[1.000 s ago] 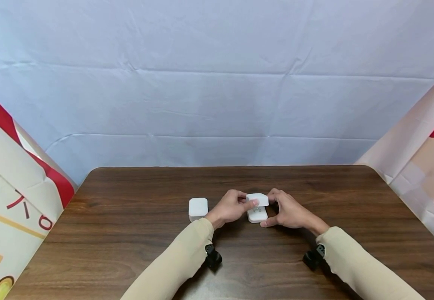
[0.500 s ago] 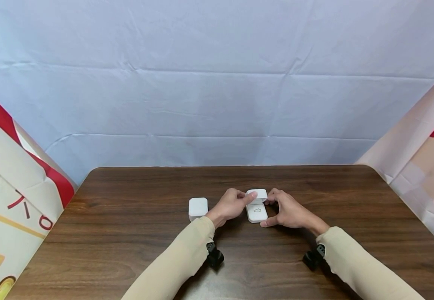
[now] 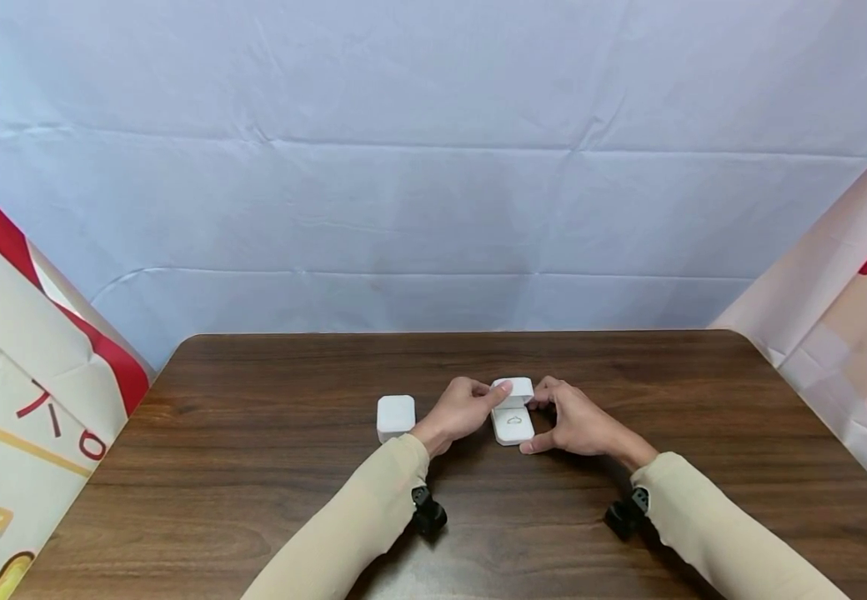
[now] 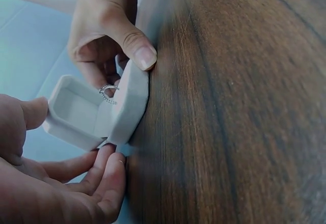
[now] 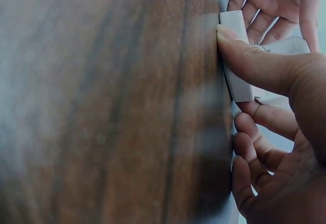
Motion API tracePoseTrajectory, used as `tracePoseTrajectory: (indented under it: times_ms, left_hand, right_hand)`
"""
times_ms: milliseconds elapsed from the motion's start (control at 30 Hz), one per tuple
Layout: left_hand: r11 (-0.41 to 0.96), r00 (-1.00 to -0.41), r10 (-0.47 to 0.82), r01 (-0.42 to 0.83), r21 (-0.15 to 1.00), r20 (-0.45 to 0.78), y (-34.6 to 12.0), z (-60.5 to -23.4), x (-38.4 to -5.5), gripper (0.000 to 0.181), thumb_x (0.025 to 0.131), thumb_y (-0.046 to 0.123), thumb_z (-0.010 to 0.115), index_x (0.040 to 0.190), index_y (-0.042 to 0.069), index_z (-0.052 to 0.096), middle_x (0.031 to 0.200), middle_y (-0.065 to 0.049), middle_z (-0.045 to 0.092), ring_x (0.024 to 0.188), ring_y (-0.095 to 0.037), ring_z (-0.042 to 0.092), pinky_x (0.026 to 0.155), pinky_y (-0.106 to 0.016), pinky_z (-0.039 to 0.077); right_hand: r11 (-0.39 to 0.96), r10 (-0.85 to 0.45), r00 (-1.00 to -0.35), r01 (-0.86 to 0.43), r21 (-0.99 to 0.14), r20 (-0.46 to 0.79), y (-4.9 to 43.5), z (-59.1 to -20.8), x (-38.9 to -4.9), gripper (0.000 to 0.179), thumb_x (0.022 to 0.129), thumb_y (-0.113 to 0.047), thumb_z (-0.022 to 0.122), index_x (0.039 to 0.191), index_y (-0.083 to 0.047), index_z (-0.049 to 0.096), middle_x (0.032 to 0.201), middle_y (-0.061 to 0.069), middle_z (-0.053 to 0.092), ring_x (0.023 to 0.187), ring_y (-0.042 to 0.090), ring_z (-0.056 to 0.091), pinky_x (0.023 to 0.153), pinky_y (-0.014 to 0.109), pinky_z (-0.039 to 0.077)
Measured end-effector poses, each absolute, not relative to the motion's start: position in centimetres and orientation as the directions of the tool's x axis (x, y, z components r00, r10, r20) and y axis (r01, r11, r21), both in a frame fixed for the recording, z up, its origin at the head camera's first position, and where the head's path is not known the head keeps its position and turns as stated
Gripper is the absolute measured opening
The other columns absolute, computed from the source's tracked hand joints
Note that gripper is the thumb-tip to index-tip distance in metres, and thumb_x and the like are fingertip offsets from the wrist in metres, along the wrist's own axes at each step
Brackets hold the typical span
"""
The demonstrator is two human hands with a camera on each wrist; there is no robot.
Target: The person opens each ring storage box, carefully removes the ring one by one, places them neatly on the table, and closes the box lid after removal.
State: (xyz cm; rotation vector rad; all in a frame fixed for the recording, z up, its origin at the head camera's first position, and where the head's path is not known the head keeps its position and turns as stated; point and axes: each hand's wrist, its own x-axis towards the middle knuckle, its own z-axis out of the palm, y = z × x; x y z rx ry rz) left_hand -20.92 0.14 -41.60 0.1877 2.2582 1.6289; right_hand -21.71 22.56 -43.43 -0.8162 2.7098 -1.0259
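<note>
A white ring box (image 3: 513, 429) stands on the table with its lid (image 4: 76, 109) raised. Inside sits a silver ring (image 4: 108, 94), upright in the insert and set with small stones. My left hand (image 3: 463, 408) holds the lid at its left side, thumb on the lid's front edge and the other fingers behind and beside the box. Around the base, my right hand (image 3: 579, 421) grips from the right, its thumb at the near corner and its fingers toward the back. In the right wrist view the right thumb (image 5: 254, 63) hides part of the box.
A second white box (image 3: 396, 414), closed, stands to the left, beside the left wrist. Brown wood-grain table (image 3: 276, 500) lies under everything. A pale cloth (image 3: 418, 167) hangs behind it, with printed cloths at both sides.
The left hand has swung the ring box's lid up and back, and the ring has come into plain view. Over the last half second little has moved. The right hand stays put.
</note>
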Motion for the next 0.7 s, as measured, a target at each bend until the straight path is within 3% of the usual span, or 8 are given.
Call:
tracePoseTrajectory:
  times_ms: [700]
  left_hand:
    - [0.380, -0.940, 0.305, -0.027, 0.925, -0.153, -0.9, -41.1, -19.5, 0.056, 0.097, 0.032, 0.072, 0.135, -0.007, 0.058, 0.120, -0.016, 0.065, 0.113, -0.026, 0.062, 0.092, -0.042, 0.052]
  right_hand:
    - [0.626, -0.527, -0.848, -0.428, -0.651, 0.050, 22.6, -43.3, -21.7, 0.042, 0.072, -0.026, 0.094, 0.105, -0.010, 0.074, 0.102, 0.006, 0.057, 0.092, 0.023, 0.051, 0.081, 0.037, 0.043]
